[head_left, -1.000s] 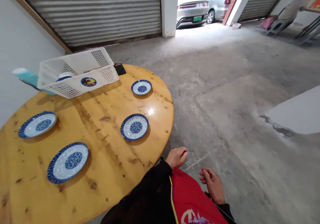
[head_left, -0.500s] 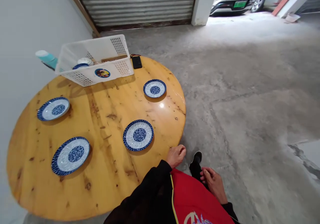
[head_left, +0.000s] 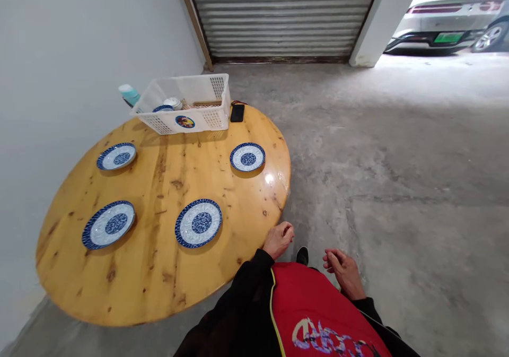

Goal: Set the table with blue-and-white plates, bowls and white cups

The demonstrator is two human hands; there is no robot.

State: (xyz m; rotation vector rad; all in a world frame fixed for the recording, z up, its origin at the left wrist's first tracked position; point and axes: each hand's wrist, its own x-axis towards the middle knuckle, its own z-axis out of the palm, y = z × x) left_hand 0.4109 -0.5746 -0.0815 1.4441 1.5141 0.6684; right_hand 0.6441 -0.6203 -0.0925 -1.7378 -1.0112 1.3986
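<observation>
- Left hand [head_left: 279, 238]: grip loosely clenched, fingers curled in toward the palm, nothing showing inside it; it hangs just off the near right edge of the table [head_left: 159, 288], close to the rim, though I cannot tell if it touches
- Right hand [head_left: 344, 269]: grip released, fingers half bent and relaxed, holding nothing; it is over the concrete floor [head_left: 397, 187], well apart from the table
- Black shoe [head_left: 302, 254] shows on the floor between the 2 hands
- Round wooden table carries 4 blue-and-white plates, all flat and apart from each other
- Nearest plate [head_left: 198, 223] lies near the left hand, a little in from the table edge
- Second plate [head_left: 108, 224] sits to its left, third plate [head_left: 116, 156] at the far left, fourth plate [head_left: 247, 157] toward the far right edge
- White basket [head_left: 207, 119] stands at the far edge of the table, with some dishes inside
- Small black device [head_left: 237, 113] lies just beside the basket's right end
- Teal container [head_left: 129, 94] shows behind the basket, by the wall
- Person wears black sleeves and a red front garment [head_left: 314, 314]
- Background: closed roller shutter [head_left: 282, 15], white car [head_left: 449, 12] outside
</observation>
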